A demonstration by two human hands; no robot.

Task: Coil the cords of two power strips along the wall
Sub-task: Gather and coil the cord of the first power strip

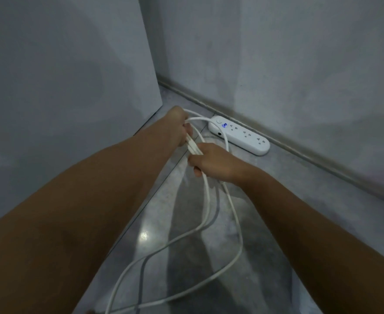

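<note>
Now | left hand (179,126), right hand (212,162) grip cord (208,196) | power strip (240,137) beyond fingers (194,160)

white panel (68,87) close on left, wall (277,53) beyond, cord (236,223) loops across open floor (299,189)

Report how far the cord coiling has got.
Done: a few loops gathered in the left hand. In hand: the right hand grips the white cord beside them. Left: long slack lies on the floor by the power strip; no second strip is in view.
</note>
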